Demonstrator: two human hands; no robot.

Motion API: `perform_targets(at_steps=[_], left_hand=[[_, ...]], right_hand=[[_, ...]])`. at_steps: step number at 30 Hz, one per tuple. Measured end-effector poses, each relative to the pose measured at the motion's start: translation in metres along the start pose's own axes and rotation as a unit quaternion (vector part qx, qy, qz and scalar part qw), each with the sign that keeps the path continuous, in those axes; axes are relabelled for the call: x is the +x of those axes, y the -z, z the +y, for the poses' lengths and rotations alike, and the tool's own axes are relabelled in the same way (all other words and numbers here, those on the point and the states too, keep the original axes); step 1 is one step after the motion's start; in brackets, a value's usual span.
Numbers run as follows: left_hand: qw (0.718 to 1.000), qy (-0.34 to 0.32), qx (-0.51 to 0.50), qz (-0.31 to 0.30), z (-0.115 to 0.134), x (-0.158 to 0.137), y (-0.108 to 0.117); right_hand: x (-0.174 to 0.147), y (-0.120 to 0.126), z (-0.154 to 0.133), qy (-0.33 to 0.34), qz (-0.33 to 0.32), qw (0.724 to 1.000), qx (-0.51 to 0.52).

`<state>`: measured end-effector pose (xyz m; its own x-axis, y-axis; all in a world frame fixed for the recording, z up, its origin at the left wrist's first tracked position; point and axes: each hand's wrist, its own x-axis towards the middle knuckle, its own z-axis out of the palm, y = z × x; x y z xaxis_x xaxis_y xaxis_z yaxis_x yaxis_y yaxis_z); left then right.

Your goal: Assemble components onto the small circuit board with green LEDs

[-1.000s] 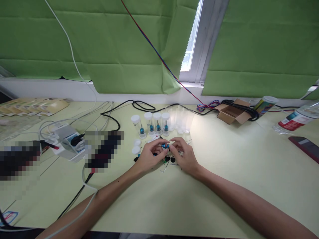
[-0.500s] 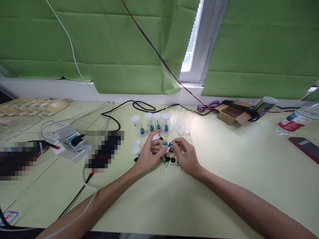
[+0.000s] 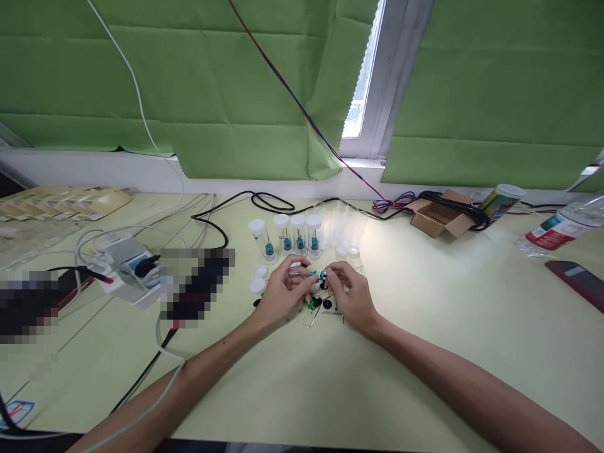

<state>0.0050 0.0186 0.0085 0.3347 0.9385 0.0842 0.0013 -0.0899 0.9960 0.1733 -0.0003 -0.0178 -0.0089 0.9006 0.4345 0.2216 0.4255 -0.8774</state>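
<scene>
My left hand (image 3: 283,292) is closed in a pinch on a small blue part with a thin metal rod. Facing it, my right hand (image 3: 353,297) pinches the other end of the small blue part (image 3: 323,275); the fingertips hide much of it, so I cannot tell whether it is one piece or two. Below the fingers lie small green parts (image 3: 311,304), a black disc (image 3: 327,304) and a thin bent metal rod (image 3: 311,319). Several clear tubes with white lids, such as this tube (image 3: 261,238), stand behind my hands with blue pieces inside. White caps (image 3: 257,285) lie left of my left hand.
More clear tubes (image 3: 355,236) stand at the back. Further right are an open cardboard box (image 3: 441,220), a can (image 3: 503,200), a plastic bottle (image 3: 557,231) and a dark red phone (image 3: 576,283). A white power strip (image 3: 125,264) with cables lies left; one pale cable crosses my left forearm.
My left index finger has curled down from its raised position towards the small blue part. Both hands otherwise stay in nearly the same place.
</scene>
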Motion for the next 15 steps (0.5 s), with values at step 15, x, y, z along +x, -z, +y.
perform_targets(at_steps=[15], left_hand=[[1.000, -0.008, 0.007, 0.009, -0.0013, 0.0012, -0.0001]], right_hand=[[0.0014, 0.0009, -0.0031, -0.027, -0.013, 0.999, -0.011]])
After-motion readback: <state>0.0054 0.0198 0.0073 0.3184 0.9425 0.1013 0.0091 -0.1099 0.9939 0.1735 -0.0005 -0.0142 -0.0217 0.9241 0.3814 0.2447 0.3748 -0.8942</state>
